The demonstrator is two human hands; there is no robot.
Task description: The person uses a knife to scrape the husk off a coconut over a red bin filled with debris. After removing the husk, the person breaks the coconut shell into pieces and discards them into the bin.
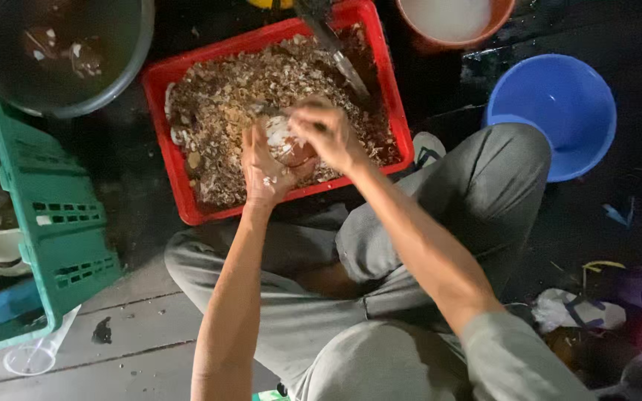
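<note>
My left hand (263, 169) cups a rounded piece of coconut (285, 141), white and brown, over the red plastic crate (163, 89). My right hand (328, 135) is closed around a small tool whose tip (261, 109) sticks out to the left, pressed against the piece. The crate is filled with brown and white peelings (228, 93). A long metal blade (339, 56) rests in the crate's far right corner. I sit on the floor with grey trousers, knees apart, the crate just in front.
A green plastic crate (53, 215) stands at the left with white shell pieces beside it. A dark round basin (61, 52) is at top left, a blue tub (559, 104) at right, an orange bowl (451, 22) of white liquid at top. Sandals and clutter lie at bottom right.
</note>
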